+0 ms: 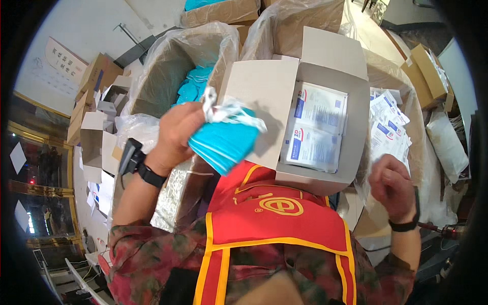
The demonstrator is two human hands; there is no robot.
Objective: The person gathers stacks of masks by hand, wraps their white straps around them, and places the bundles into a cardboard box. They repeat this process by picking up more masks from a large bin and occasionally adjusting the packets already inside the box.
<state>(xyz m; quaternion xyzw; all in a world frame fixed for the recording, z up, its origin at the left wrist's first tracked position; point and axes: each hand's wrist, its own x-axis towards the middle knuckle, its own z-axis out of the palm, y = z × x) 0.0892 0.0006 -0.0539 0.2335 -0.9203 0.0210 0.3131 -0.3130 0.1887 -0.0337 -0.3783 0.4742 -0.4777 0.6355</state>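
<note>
My left hand (180, 127) is closed around a stack of teal face masks (223, 145), gripping it near the bunched white ear loops at its upper edge. The stack hangs fanned at one corner, just left of an open cardboard box (274, 86). Inside that box, flat white and blue packets (317, 117) lie in two stacks side by side. My right hand (394, 185) is raised to the right of the box with its fingers curled in, and nothing shows in them. It is over the near edge of a plastic-lined carton of loose white packets (389, 127).
A large plastic-lined carton (157, 76) holding more teal masks (195, 84) stands behind my left hand. Several smaller open boxes (94, 134) are at the left. A white sack (447, 145) and a brown carton (424, 71) stand at the far right.
</note>
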